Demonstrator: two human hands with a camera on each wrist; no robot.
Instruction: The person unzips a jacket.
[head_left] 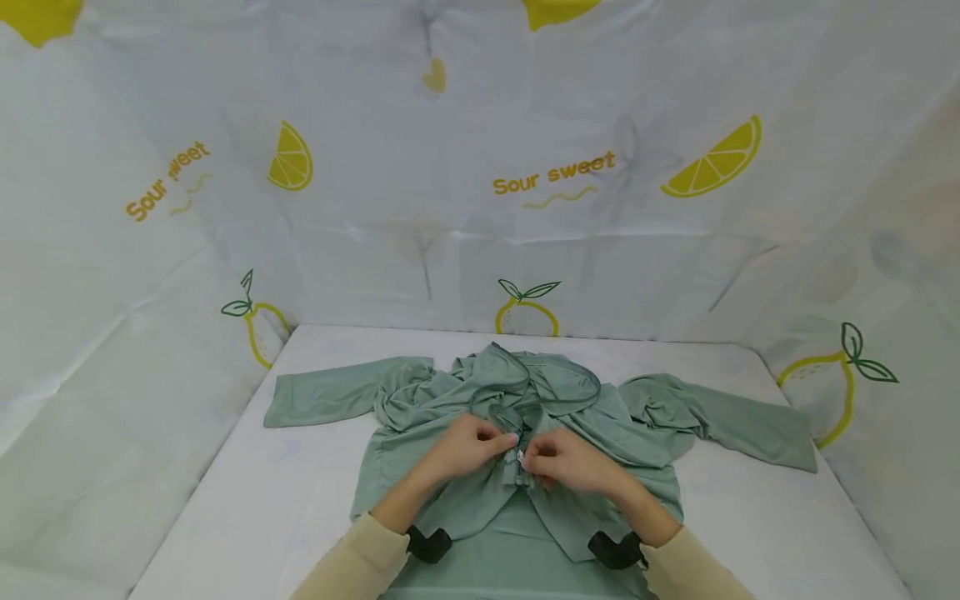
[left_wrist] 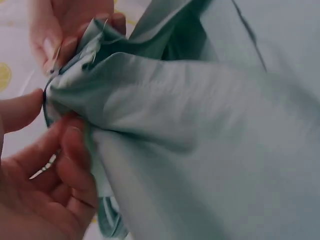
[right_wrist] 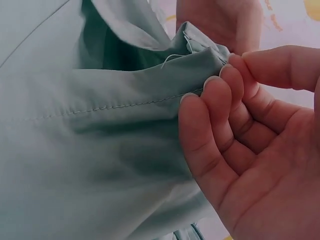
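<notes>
A sage-green long-sleeved jacket lies spread on the white table, its upper part bunched up. Both hands meet at the front opening, close to the lower hem. My left hand pinches one front edge of the jacket between thumb and curled fingers; the cloth hangs in folds beside it in the left wrist view. Just across from it, my right hand pinches the other edge, where stitching and a loose thread show. A small whitish piece shows between the fingertips. Dark zipper tape loops above the hands.
The jacket's sleeves stretch out to both sides of the white table. White curtains printed with lemons enclose the table at the back and sides. Black straps sit at both wrists.
</notes>
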